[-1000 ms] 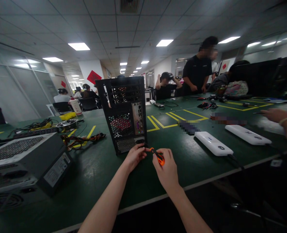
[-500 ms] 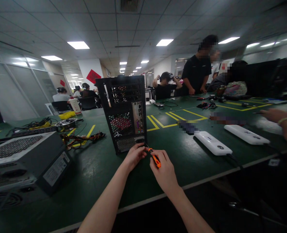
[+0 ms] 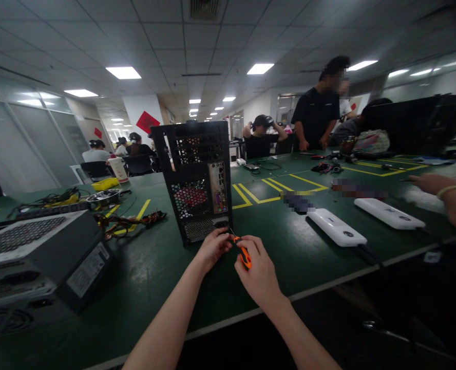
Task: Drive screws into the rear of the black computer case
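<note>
PC tower case (image 3: 197,169) is upright on the green bench (image 3: 147,272), rear panel facing us. Our right hand (image 3: 257,262) is wrapped round an orange-and-black screwdriver (image 3: 245,257), shaft angled at the case's lower right corner. Our left hand (image 3: 214,248) is at the bottom edge, fingers curled near the shaft; can't tell if they're pinching anything. Grey power supply (image 3: 89,272) to our left.

Wearer's hands (image 3: 214,248) (image 3: 259,267): two. Orange-black screwdriver (image 3: 245,256): one. Rear-ported computer case (image 3: 198,183): one. Glossy white devices (image 3: 336,228) (image 3: 388,214): two.
</note>
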Demonstrator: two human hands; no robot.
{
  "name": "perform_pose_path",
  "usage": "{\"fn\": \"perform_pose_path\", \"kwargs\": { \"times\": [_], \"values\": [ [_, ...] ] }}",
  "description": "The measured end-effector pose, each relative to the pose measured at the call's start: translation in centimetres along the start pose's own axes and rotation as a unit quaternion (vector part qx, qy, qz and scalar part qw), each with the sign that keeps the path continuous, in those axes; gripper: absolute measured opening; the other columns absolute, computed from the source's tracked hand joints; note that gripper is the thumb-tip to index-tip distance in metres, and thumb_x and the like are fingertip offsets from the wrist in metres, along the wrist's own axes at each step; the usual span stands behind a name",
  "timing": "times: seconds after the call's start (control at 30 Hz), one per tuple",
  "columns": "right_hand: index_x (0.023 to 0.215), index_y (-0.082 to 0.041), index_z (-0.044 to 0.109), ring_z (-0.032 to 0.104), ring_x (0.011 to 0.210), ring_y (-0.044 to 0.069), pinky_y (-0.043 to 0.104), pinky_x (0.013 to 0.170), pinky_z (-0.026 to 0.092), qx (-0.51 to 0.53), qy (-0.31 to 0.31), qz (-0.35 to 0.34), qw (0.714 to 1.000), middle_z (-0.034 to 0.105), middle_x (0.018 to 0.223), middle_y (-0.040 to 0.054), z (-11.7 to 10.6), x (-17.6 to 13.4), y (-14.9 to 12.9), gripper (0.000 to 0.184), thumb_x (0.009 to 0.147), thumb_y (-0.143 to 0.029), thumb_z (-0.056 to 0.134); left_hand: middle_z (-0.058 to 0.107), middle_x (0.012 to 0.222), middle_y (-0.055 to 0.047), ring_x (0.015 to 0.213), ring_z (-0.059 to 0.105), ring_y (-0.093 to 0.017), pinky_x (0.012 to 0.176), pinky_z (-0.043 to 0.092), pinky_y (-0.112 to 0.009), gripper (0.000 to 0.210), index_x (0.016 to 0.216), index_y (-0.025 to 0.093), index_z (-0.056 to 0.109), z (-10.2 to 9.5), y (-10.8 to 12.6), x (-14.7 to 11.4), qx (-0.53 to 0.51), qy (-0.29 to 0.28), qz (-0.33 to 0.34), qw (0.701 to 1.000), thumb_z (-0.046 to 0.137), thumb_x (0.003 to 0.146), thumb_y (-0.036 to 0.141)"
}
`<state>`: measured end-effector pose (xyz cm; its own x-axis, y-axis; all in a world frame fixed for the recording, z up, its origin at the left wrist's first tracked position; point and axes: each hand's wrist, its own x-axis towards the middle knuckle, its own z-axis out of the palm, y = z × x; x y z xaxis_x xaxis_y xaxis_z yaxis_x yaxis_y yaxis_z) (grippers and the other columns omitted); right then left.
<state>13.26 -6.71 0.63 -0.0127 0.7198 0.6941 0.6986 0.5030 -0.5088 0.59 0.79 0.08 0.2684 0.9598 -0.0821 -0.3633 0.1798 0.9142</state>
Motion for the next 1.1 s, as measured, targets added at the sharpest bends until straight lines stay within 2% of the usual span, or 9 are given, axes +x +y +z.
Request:
{"fn": "perform_pose_path", "kwargs": {
  "times": [0.1, 0.2, 0.33, 0.6, 0.83, 1.1],
  "values": [
    [0.096, -0.019, 0.046, 0.051, 0.089, 0.017, 0.031, 0.076, 0.042, -0.012, 0.000, -0.004, 1.000, 0.052, 0.095, 0.0058, 0.17, -0.23, 0.32, 0.023, 0.073, -0.016, 0.042, 0.060, 0.080, -0.008, 0.054, 0.053, -0.007, 0.051, 0.041, -0.019, 0.037, 0.104, 0.012, 0.044, 0.02, 0.00, 0.00, 0.002, 0.003, -0.001, 1.000, 0.055, 0.069, 0.017],
    [0.100, -0.019, 0.044, 0.054, 0.085, 0.016, 0.029, 0.073, 0.043, -0.025, 0.005, 0.027, 0.999, 0.055, 0.095, 0.0051, 0.18, -0.49, 0.81, 0.022, 0.078, -0.021, 0.040, 0.060, 0.082, -0.009, 0.054, 0.053, -0.007, 0.051, 0.041, -0.018, 0.038, 0.105, 0.011, 0.043, 0.06, 0.00, 0.04, 0.004, -0.002, -0.002, 1.000, 0.054, 0.070, 0.018],
    [0.096, -0.020, 0.046, 0.055, 0.081, 0.014, 0.027, 0.070, 0.044, -0.018, 0.001, 0.047, 0.999, 0.055, 0.093, 0.0031, -0.11, -0.50, 0.95, 0.018, 0.081, -0.025, 0.038, 0.061, 0.083, -0.010, 0.053, 0.052, -0.006, 0.050, 0.040, -0.018, 0.039, 0.107, 0.011, 0.042, 0.05, -0.02, 0.05, 0.006, -0.012, -0.001, 1.000, 0.054, 0.071, 0.018],
    [0.094, -0.020, 0.047, 0.053, 0.082, 0.016, 0.029, 0.068, 0.045, -0.037, 0.003, 0.022, 0.999, 0.049, 0.095, 0.0055, 0.03, -0.30, 0.24, 0.021, 0.074, -0.019, 0.042, 0.061, 0.080, -0.008, 0.053, 0.053, -0.006, 0.050, 0.040, -0.018, 0.035, 0.104, 0.012, 0.044, 0.06, 0.05, 0.03, 0.005, -0.001, -0.002, 1.000, 0.054, 0.070, 0.017],
    [0.097, -0.019, 0.044, 0.055, 0.080, 0.016, 0.028, 0.066, 0.045, -0.014, 0.002, 0.046, 0.999, 0.053, 0.091, 0.0054, 0.03, -0.45, 0.86, 0.019, 0.081, -0.022, 0.035, 0.061, 0.082, -0.010, 0.053, 0.052, -0.006, 0.049, 0.040, -0.018, 0.037, 0.105, 0.011, 0.042, 0.26, 0.27, -0.23, 0.009, -0.004, -0.006, 1.000, 0.053, 0.071, 0.018],
    [0.090, -0.019, 0.047, 0.054, 0.074, 0.015, 0.027, 0.061, 0.045, -0.028, -0.002, 0.057, 0.998, 0.047, 0.089, 0.0045, 0.27, -0.30, 0.75, 0.015, 0.075, -0.018, 0.041, 0.061, 0.083, -0.011, 0.054, 0.053, -0.007, 0.050, 0.040, -0.018, 0.038, 0.107, 0.011, 0.042, -0.09, -0.01, 0.01, 0.005, -0.011, 0.001, 1.000, 0.053, 0.072, 0.020]
  ]
}}
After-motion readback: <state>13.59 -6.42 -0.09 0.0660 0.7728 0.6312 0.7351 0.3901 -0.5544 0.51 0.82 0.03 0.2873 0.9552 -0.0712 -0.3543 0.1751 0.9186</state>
